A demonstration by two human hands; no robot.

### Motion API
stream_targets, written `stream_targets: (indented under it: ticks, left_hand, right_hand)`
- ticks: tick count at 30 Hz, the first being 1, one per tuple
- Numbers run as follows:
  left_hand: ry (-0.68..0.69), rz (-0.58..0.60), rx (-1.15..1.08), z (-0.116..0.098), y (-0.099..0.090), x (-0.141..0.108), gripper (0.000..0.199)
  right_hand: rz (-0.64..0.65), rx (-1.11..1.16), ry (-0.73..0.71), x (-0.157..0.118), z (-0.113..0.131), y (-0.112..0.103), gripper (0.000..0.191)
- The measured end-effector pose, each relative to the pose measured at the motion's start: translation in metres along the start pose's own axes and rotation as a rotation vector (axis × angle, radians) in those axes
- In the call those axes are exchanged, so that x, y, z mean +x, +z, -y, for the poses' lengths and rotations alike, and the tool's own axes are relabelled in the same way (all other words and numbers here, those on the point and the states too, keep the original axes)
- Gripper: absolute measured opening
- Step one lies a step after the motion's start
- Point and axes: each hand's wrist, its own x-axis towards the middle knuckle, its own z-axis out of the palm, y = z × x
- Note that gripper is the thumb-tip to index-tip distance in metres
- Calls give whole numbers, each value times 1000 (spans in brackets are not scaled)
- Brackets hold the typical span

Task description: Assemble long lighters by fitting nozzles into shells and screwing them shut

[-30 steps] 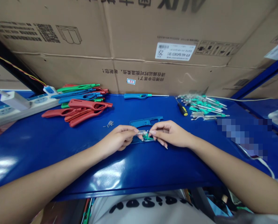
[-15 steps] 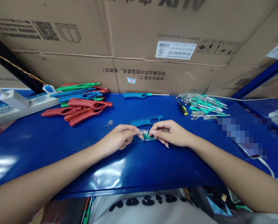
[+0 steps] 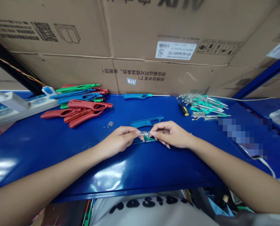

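- Heap of red, blue and green plastic lighter shells (image 3: 80,102): far left of the small clear insert.
- Left hand (image 3: 117,141): fingertips pinching the small clear insert's left end.
- Small clear insert with green part (image 3: 146,135): held over a blue shell half (image 3: 144,140).
- Right hand (image 3: 170,134): pinching its right end.
- Green-tipped metal tube assemblies (image 3: 205,106): far right.

On the blue counter (image 3: 60,147), red, blue and green plastic shells (image 3: 80,100) pile at ten o'clock beside a white power strip (image 3: 17,106). A screwdriver (image 3: 183,110) and green-tipped metal parts (image 3: 205,106) lie at two o'clock. Cardboard boxes (image 3: 140,37) stand at twelve.
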Motion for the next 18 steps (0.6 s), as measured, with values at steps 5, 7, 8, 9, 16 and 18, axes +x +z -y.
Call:
stream_targets:
  ticks: [5, 7, 8, 9, 16, 18]
  left_hand:
    - [38, 9, 52, 1, 2, 0, 36]
    - [44, 5, 52, 1, 3, -1, 37]
    - [47, 3, 49, 1, 3, -1, 37]
    - [50, 0, 46, 1, 3, -2, 37]
    - [76, -4, 78, 1, 3, -2, 37]
    - [83, 5, 83, 1, 3, -2, 39]
  right_hand:
    - [-5, -11, -14, 0, -2, 0, 33]
    - [-4, -12, -20, 0, -2, 0, 33]
    - [-5, -11, -22, 0, -3, 0, 33]
    - [-7, -10, -22, 0, -3, 0, 33]
    - [-17, -16, -48, 0, -5, 2, 34]
    - [-18, -19, -59, 0, -6, 2, 34]
